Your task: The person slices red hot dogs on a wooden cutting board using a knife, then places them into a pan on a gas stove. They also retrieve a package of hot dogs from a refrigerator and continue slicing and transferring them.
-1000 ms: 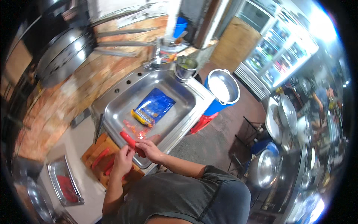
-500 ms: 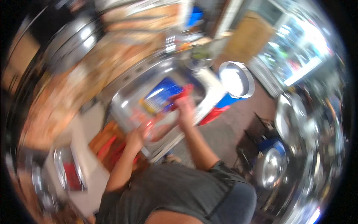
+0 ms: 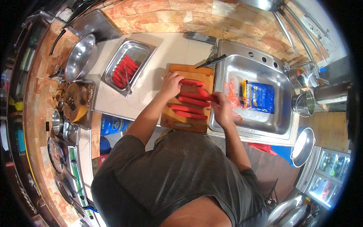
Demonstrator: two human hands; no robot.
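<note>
Several long red hotdogs lie roughly side by side on a wooden cutting board point(image 3: 177, 124). My left hand point(image 3: 172, 85) rests at the board's left edge, its fingers closed on the left end of the topmost hotdog point(image 3: 192, 82). Just below that one, a second hotdog point(image 3: 204, 94), somewhat blurred, has its right end between the curled fingers of my right hand point(image 3: 223, 109). A black-handled knife point(image 3: 211, 61) lies across the board's far right corner. Left of the board, a metal tray point(image 3: 143, 50) contains more hotdogs point(image 3: 124, 70) and tongs point(image 3: 127, 85).
The steel sink point(image 3: 261, 126) on the right holds a blue and yellow plastic package point(image 3: 261, 97) and crumpled reddish clear wrappers point(image 3: 231, 90). A large metal pan point(image 3: 81, 56) and a round wooden block point(image 3: 76, 101) stand at the left. A blue bucket point(image 3: 302, 147) is beyond the sink.
My view has swung from the sink to the board. Both hands have left the sink and come over the cutting board; the right hand's red load is now among the hotdogs there.
</note>
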